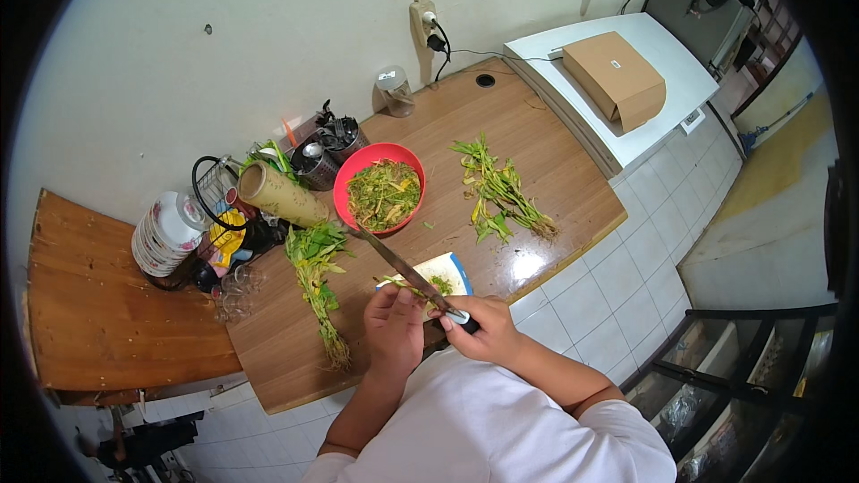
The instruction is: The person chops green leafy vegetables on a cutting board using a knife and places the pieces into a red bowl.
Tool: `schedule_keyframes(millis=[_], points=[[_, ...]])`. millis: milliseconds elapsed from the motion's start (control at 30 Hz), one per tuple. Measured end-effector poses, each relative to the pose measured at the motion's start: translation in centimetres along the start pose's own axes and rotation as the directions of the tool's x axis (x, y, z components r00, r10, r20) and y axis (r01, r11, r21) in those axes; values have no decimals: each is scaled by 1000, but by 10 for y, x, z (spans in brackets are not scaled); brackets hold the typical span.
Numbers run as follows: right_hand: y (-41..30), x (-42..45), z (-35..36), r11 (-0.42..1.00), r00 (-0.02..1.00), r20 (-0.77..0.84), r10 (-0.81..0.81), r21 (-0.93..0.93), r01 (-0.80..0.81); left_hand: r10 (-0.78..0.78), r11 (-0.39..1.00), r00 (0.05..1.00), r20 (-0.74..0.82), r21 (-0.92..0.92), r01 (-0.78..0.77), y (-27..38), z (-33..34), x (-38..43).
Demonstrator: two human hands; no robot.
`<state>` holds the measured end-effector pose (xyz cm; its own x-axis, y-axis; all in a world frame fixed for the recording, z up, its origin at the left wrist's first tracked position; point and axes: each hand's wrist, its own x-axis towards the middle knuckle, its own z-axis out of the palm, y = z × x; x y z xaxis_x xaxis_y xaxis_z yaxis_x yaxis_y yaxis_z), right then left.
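Note:
My right hand (486,329) grips the dark handle of a long kitchen knife (396,260), whose blade points up and left toward a red bowl. My left hand (396,325) pinches a thin green stem (402,284) against the blade. Beneath both hands lies a white cutting board (456,268) with a blue edge, partly hidden, bearing chopped green bits (441,284). The red plastic bowl (421,178) holds cut greens (384,194). One bunch of rooted leafy greens (313,282) lies left of the board, another bunch (503,198) to the right, beyond it.
Along the wall stand stacked bowls (168,231), drinking glasses (235,288), a patterned cylinder (282,194), metal cutlery holders (319,168) and a lidded clear jar (396,90). A cardboard box (614,77) rests on a white surface (530,47) beyond the wooden table (429,127).

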<state>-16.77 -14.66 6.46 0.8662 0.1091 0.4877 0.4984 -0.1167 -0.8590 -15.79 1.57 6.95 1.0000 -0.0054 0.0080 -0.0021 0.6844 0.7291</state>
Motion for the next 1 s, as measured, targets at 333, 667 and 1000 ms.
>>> schedule_keyframes(millis=[333, 667, 1000], points=[[-2, -2, 2, 1000, 1000, 15, -7, -19, 7, -23, 1000, 1000, 1, 0, 23, 6, 6, -4], [-1, -5, 6, 999, 1000, 3, -29, -30, 29, -26, 999, 999, 25, 40, 25, 8, 7, -10], [-4, -7, 5, 1000, 1000, 4, 8, -25, -8, -74, 997, 997, 27, 18, 73, 10, 6, -11]])
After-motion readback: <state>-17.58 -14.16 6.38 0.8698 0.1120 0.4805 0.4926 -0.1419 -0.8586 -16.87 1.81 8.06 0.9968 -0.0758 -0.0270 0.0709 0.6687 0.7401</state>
